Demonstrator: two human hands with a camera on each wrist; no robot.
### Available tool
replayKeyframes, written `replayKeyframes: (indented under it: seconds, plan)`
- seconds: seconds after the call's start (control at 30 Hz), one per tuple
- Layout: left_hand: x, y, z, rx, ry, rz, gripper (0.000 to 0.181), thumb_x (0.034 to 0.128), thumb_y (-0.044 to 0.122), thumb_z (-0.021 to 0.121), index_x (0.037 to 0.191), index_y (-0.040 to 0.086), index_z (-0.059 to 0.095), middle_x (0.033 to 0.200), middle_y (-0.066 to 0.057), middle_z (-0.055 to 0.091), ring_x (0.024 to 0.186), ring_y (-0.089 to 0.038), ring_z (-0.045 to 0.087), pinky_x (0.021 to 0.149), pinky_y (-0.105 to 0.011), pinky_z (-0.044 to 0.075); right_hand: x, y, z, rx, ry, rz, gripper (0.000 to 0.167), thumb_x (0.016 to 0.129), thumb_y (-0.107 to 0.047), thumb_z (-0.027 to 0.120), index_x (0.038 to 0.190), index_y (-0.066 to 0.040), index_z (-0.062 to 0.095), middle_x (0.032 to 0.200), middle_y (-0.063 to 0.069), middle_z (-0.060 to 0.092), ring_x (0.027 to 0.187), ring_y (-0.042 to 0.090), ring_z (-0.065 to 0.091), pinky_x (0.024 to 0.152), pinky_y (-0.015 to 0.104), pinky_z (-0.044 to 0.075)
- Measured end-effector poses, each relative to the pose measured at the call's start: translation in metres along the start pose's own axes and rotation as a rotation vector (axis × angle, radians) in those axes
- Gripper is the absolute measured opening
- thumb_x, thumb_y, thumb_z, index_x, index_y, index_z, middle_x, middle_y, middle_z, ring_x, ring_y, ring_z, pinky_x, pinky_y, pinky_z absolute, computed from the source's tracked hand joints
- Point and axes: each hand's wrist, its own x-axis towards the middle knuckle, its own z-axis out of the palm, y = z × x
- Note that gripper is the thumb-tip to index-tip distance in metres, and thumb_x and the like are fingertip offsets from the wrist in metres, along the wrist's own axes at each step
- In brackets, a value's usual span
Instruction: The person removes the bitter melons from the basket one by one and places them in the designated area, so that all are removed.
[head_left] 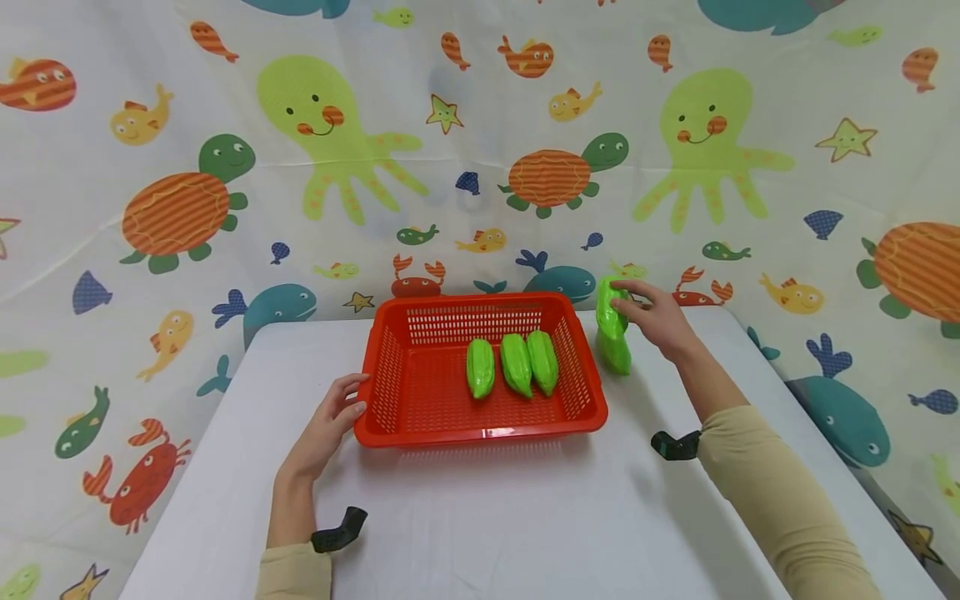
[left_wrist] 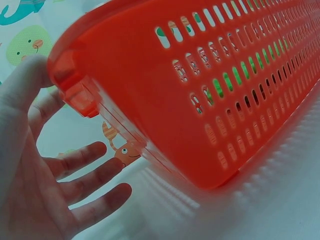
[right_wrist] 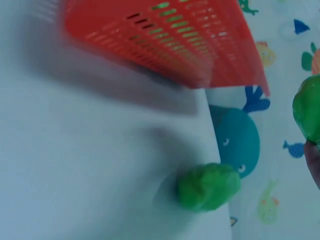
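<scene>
My right hand point(head_left: 660, 318) grips a green ridged bitter melon point(head_left: 611, 305) to the right of the red basket point(head_left: 480, 435). Below it, a second bitter melon point(head_left: 615, 354) lies on the table, also seen in the right wrist view point(right_wrist: 207, 187). Only a fingertip point(right_wrist: 312, 160) and part of the held melon point(right_wrist: 309, 107) show at that view's right edge. At the basket's left side is my left hand point(head_left: 326, 425). Its thumb and index finger touch the rim, while the other fingers point(left_wrist: 92, 177) stay extended and apart. Inside the basket lie 3 bitter melons point(head_left: 516, 364).
The basket stands on a white table point(head_left: 480, 525) near its far edge. Behind hangs a curtain point(head_left: 465, 125) printed with sea animals. Dark straps point(head_left: 339, 531) with small mounts sit on both wrists.
</scene>
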Motion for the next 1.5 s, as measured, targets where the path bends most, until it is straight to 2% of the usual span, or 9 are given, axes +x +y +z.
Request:
replayKeyframes:
  seconds: [0.23,0.4,0.57,0.83,1.0,1.23,1.37,1.5]
  plan:
    - [-0.002,-0.001,0.001,-0.009,0.008,-0.007,0.055,0.0988,0.033,0.056,0.147,0.022,0.032,0.15,-0.006,0.033,0.131,-0.027,0.041,0.096,-0.03,0.048,-0.002,0.023,-0.013,0.055,0.013,0.07,0.06,0.096,-0.044,0.059,0.144,-0.011,0.046,0.15,0.016,0.036,0.124,0.042,0.048,0.104,0.057,0.038]
    - [-0.003,-0.002,0.001,-0.018,0.008,-0.005,0.055,0.0991,0.032,0.056,0.147,0.022,0.032,0.15,-0.005,0.033,0.13,-0.026,0.042,0.096,-0.03,0.048,-0.004,0.039,-0.021,0.073,0.004,0.106,0.065,0.096,-0.046,0.058,0.147,-0.01,0.041,0.151,0.018,0.031,0.124,0.039,0.044,0.106,0.056,0.036]
    - [-0.003,-0.001,0.001,-0.011,0.001,-0.004,0.054,0.0993,0.032,0.056,0.147,0.022,0.032,0.15,-0.005,0.033,0.131,-0.027,0.042,0.096,-0.03,0.048,-0.005,0.058,-0.028,0.047,0.013,0.155,0.068,0.095,-0.044,0.06,0.149,-0.008,0.038,0.152,0.022,0.028,0.129,0.036,0.037,0.108,0.055,0.033]
    - [0.0,0.001,0.002,-0.002,0.003,-0.007,0.055,0.0989,0.034,0.056,0.147,0.022,0.032,0.151,-0.006,0.031,0.133,-0.028,0.039,0.097,-0.03,0.048,-0.008,0.074,-0.036,-0.015,0.028,0.202,0.067,0.096,-0.04,0.06,0.149,-0.007,0.037,0.156,0.024,0.022,0.138,0.043,0.025,0.11,0.063,0.026]
    - [0.001,0.002,0.003,-0.001,0.004,-0.011,0.056,0.0984,0.034,0.057,0.147,0.022,0.032,0.151,-0.006,0.032,0.133,-0.029,0.038,0.097,-0.032,0.048,-0.012,0.08,-0.038,-0.044,0.009,0.258,0.066,0.096,-0.038,0.061,0.15,-0.008,0.037,0.157,0.024,0.021,0.137,0.046,0.025,0.109,0.065,0.025]
    - [0.001,0.002,0.003,-0.002,0.008,-0.014,0.057,0.098,0.035,0.058,0.148,0.022,0.032,0.151,-0.007,0.031,0.134,-0.029,0.037,0.097,-0.031,0.048,-0.009,0.091,-0.035,-0.115,-0.041,0.311,0.062,0.097,-0.033,0.061,0.149,-0.009,0.039,0.157,0.027,0.017,0.141,0.049,0.015,0.109,0.067,0.021]
    - [0.0,0.002,0.002,-0.002,0.011,-0.016,0.057,0.0982,0.035,0.057,0.148,0.022,0.032,0.152,-0.007,0.031,0.134,-0.029,0.037,0.097,-0.031,0.048,-0.008,0.099,-0.032,-0.125,-0.092,0.374,0.063,0.098,-0.033,0.059,0.151,-0.01,0.036,0.157,0.028,0.014,0.14,0.05,0.013,0.109,0.068,0.019]
    - [-0.001,0.002,0.001,0.0,0.014,-0.02,0.057,0.0983,0.035,0.057,0.148,0.023,0.032,0.152,-0.007,0.031,0.134,-0.029,0.037,0.099,-0.033,0.047,-0.008,0.103,-0.027,-0.114,-0.106,0.39,0.062,0.099,-0.033,0.058,0.152,-0.011,0.034,0.157,0.028,0.013,0.14,0.049,0.013,0.11,0.067,0.018]
